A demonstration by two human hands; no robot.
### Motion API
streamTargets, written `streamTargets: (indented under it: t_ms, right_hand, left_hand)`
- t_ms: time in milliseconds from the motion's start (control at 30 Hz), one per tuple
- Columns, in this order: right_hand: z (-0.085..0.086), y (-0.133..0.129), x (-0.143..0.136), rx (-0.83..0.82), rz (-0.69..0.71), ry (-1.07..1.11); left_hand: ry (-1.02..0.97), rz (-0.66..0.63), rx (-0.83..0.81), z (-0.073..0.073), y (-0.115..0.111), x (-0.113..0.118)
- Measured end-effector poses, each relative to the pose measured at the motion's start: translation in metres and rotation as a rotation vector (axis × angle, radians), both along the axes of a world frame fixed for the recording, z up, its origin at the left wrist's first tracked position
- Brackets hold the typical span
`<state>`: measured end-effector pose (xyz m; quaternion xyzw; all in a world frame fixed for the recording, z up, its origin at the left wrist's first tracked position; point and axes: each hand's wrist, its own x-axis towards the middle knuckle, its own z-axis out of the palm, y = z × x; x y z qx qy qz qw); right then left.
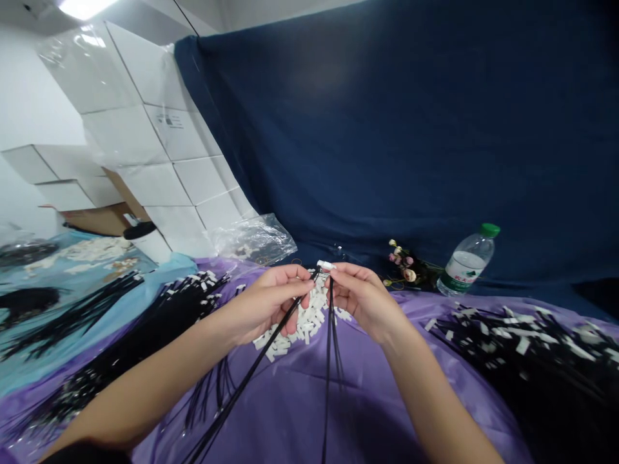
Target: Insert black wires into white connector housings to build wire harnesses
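Near the middle of the view, my left hand (pixel 275 298) is closed with thumb and fingers on a bundle of thin black cords (pixel 264 353), which trails down toward me. My right hand (pixel 365 298) pinches a small white plastic piece (pixel 325 265) at its fingertips. Thin black cords (pixel 329 348) also hang below the right fingertips. Both sets of fingertips are close together at the white piece; exactly how the cord ends meet it is too small to tell. Behind and below the hands lies a pile of similar white pieces (pixel 309 322).
A purple cloth (pixel 290 399) covers the table. Black cords with white ends lie at left (pixel 159 322) and right (pixel 522 348). Behind stand a water bottle (pixel 467 263), artificial flowers (pixel 403 264), a clear plastic bag (pixel 256 238), stacked white boxes (pixel 149 142) and a dark blue curtain (pixel 387 129).
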<state>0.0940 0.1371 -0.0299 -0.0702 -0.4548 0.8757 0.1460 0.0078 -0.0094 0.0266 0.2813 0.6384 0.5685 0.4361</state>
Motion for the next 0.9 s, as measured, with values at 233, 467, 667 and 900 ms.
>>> streamTargets:
  t_ms: [233,467,667,900]
  right_hand:
    - [-0.006,0.010,-0.005,-0.261,0.137,0.007]
    - [-0.008,0.015,-0.005,-0.225,0.066,0.021]
    - [-0.002,0.019,0.003,-0.074,-0.030,0.013]
    - [0.004,0.015,0.010,0.032,-0.101,0.051]
  left_hand:
    - [0.012,-0.049,0.030,-0.009,0.006,-0.004]
    - [-0.025,-0.064,0.075,-0.014,0.015,-0.007]
    - [-0.004,-0.056,0.119,-0.015,0.019,-0.005]
    - [0.271,-0.007,0.213,-0.020,0.030,-0.004]
